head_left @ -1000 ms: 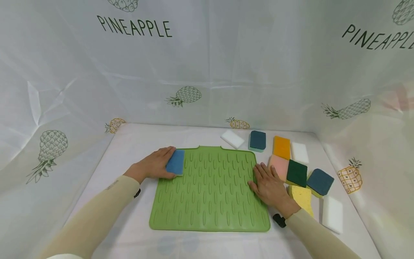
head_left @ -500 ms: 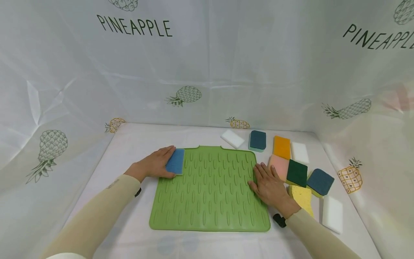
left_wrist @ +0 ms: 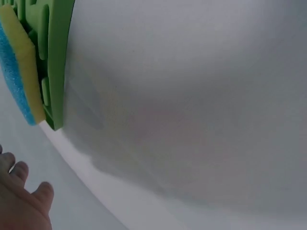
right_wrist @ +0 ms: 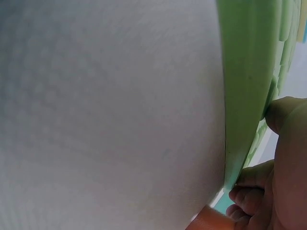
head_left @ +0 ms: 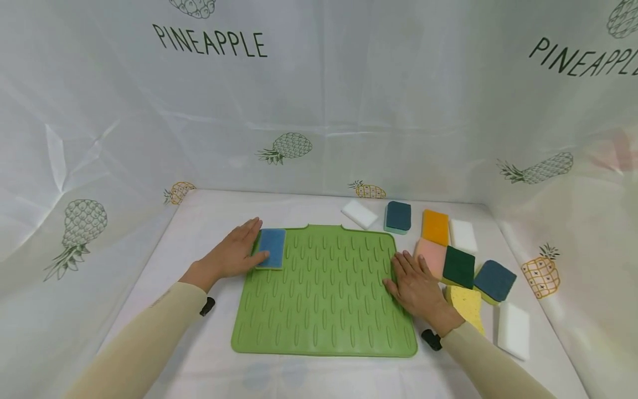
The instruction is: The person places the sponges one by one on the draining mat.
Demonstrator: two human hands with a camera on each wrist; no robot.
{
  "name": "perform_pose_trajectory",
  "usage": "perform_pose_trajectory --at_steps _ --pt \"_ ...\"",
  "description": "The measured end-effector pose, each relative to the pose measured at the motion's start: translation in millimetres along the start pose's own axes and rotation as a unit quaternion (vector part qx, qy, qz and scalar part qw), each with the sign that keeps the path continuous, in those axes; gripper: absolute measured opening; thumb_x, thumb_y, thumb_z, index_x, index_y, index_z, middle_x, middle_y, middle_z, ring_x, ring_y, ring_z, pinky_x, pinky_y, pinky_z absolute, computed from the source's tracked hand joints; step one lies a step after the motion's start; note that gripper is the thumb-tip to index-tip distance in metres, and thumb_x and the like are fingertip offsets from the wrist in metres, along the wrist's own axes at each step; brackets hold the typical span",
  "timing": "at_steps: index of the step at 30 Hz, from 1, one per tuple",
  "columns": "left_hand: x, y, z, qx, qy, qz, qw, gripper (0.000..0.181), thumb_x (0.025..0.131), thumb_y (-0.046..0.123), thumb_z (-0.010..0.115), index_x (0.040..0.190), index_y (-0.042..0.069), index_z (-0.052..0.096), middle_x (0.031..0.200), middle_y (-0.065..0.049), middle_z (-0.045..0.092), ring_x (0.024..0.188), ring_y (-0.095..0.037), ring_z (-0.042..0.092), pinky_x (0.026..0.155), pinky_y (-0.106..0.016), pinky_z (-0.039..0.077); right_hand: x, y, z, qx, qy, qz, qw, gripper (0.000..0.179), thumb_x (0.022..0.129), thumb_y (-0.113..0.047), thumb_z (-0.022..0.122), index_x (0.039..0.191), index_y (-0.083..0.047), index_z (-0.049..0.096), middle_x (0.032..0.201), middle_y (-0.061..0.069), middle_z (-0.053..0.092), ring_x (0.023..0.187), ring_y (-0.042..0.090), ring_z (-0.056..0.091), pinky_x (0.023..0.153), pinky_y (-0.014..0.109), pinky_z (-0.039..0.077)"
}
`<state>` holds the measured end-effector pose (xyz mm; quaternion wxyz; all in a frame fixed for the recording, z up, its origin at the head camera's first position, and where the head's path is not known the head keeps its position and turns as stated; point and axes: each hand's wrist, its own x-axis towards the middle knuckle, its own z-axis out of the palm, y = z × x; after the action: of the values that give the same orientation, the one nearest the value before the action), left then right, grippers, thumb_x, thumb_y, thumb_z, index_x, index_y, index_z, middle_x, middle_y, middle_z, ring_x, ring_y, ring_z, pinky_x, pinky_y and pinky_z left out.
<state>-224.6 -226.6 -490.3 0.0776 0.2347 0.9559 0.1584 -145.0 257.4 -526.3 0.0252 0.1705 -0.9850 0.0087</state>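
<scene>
A green ridged mat [head_left: 324,299] lies flat on the white-covered table. On its upper left corner sits a sponge with a blue top [head_left: 272,246] and a yellow layer beneath. My left hand [head_left: 226,256] is just left of this sponge, its fingers straight and the thumb reaching over the sponge's near part in the head view. From the left wrist, the hand [left_wrist: 21,203] appears apart from the sponge [left_wrist: 21,72]. My right hand [head_left: 418,288] rests with extended fingers on the mat's right edge, and its fingertips [right_wrist: 244,199] show beside that edge from the right wrist.
Right of the mat lie several sponges: orange [head_left: 435,227], pink [head_left: 431,257], dark green [head_left: 458,267], navy [head_left: 495,281] and yellow [head_left: 466,305]. White foam blocks [head_left: 513,331] lie among them. Beyond the mat's far edge are another white block [head_left: 360,214] and a dark blue sponge [head_left: 397,216].
My left hand has loosened from the blue-topped sponge and shifted slightly left and away, uncovering more of it. The right hand and the mat have stayed in place.
</scene>
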Motion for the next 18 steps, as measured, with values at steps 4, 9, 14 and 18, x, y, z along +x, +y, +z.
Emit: perform_pose_trajectory --at_steps 4,9,14,18 --pt "-10.0 -0.2 2.2 0.016 0.042 -0.013 0.9989 0.078 0.113 0.047 0.041 0.169 0.0 0.014 0.177 -0.02 0.012 0.164 -0.04 0.011 0.13 -0.062 0.013 -0.4 0.8 0.9 0.003 0.002 0.001 1.0 0.071 0.109 -0.043 0.055 0.156 0.009 0.044 0.163 0.026 0.043 0.155 0.044 0.036 0.128 0.064 0.02" --pt "-23.9 2.6 8.7 0.047 0.073 -0.03 0.9958 0.07 0.114 0.039 0.042 0.167 -0.002 0.022 0.174 -0.024 0.019 0.162 -0.045 0.016 0.126 -0.07 0.015 -0.7 2.4 2.1 0.008 0.002 -0.001 1.0 0.071 0.109 -0.043 0.055 0.156 0.008 0.044 0.163 0.026 0.043 0.155 0.045 0.036 0.128 0.064 0.02" --pt "-39.3 5.2 14.7 0.073 0.063 -0.052 0.994 0.069 0.113 0.037 0.043 0.167 0.0 0.023 0.174 -0.023 0.02 0.161 -0.046 0.016 0.125 -0.072 0.014 -0.7 3.5 2.3 0.015 0.003 -0.003 0.9999 0.071 0.109 -0.043 0.055 0.156 0.008 0.043 0.163 0.026 0.043 0.155 0.045 0.036 0.128 0.065 0.02" --pt "-50.6 3.6 23.3 0.08 0.05 -0.058 0.9939 0.07 0.112 0.037 0.045 0.167 -0.001 0.024 0.174 -0.024 0.02 0.161 -0.047 0.015 0.125 -0.072 0.014 -0.6 3.5 2.4 0.019 0.001 -0.003 0.9998 0.071 0.109 -0.043 0.055 0.157 0.008 0.043 0.163 0.026 0.042 0.155 0.045 0.035 0.128 0.065 0.019"
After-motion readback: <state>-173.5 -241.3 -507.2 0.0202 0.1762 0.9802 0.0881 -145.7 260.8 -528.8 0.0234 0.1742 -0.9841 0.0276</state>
